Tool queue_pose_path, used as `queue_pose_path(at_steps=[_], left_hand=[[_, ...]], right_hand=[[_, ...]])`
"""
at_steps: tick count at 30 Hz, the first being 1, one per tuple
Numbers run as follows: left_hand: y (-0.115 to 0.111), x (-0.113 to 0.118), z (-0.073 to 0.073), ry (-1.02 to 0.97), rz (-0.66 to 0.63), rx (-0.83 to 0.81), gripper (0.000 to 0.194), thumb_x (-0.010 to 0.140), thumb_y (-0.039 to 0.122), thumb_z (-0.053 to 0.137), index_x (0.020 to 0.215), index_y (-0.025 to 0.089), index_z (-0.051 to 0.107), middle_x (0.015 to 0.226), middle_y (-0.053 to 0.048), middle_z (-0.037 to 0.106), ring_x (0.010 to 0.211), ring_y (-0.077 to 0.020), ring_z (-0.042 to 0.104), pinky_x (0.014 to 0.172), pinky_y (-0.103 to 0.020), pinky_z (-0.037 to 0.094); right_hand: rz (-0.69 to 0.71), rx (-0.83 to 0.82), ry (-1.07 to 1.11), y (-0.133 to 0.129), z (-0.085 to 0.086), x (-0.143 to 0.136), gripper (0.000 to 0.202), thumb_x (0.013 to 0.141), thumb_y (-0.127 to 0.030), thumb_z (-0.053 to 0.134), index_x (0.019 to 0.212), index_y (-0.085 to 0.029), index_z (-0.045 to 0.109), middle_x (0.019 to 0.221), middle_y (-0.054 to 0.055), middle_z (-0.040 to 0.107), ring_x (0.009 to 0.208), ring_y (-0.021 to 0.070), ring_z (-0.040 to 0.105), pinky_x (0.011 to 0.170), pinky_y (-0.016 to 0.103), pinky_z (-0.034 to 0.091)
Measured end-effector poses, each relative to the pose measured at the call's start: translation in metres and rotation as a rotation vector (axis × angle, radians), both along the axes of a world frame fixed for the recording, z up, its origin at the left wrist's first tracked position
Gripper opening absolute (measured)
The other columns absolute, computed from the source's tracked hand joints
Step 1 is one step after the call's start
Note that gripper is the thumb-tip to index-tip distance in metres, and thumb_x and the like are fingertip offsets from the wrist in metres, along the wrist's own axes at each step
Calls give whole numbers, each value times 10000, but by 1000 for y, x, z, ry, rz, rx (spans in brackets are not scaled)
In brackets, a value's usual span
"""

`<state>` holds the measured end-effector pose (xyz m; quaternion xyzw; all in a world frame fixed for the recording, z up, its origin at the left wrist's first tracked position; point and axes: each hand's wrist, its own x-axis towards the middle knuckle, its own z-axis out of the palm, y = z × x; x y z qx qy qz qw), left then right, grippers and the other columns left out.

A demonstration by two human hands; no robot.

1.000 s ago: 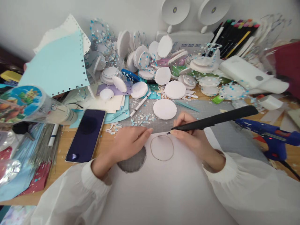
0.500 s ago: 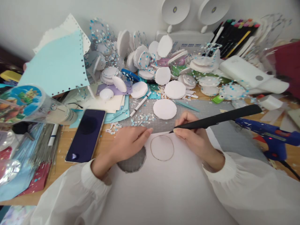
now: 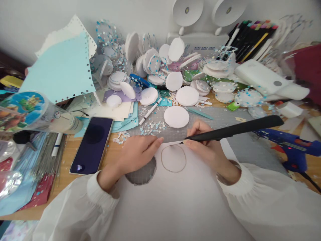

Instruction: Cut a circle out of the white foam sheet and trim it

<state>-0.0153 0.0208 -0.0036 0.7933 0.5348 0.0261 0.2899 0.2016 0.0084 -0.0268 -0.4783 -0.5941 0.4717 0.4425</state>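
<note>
My right hand (image 3: 207, 147) grips a long black craft knife (image 3: 233, 129), its thin tip at the top edge of a round outline (image 3: 186, 160) drawn on a large white sheet (image 3: 175, 204). The sheet looks like foam board, though its thickness is hard to judge. My left hand (image 3: 137, 150) lies flat on the sheet, fingers stretched to the right, holding nothing. Below that hand, a round hole (image 3: 141, 174) with a rough edge shows the grey cutting mat (image 3: 240, 147) underneath; the hand covers its upper part. Just beyond the sheet rests a white disc (image 3: 176, 116).
A phone (image 3: 92, 144) and a plastic cup (image 3: 25, 110) are on the left. White discs and blue-beaded strands (image 3: 152, 65) pile up along the back. At right lies a blue glue gun (image 3: 293, 147); a white marker (image 3: 150, 111) and paper scraps (image 3: 152, 127) sit behind my left hand.
The knife tip has moved a little left along the top of the drawn outline, and its handle has tilted slightly lower. My left hand stays in place.
</note>
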Motion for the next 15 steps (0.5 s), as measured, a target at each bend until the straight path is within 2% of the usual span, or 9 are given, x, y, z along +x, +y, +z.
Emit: queue_pose_path(at_steps=[7,15], left_hand=[[0,-1,-1,14,-6,24,490,952,490,249,627,188,456,592,4,529,559,-141,468,553,-278,226],[-1,-1,0,2,-5,2,478,952,490,249,629,188,431,587,9,507,556,-137,456,557,-277,226]], right_hand=[[-54,22,-50,-1,1,-2,244,756,-276,661,691,-224,432,604,-53,424,540,108,351,514,285,244],[-103,34,-45,0,0,-2,279,754,-268,668,650,-228,412,588,-45,383,554,124,332,534,304,239]])
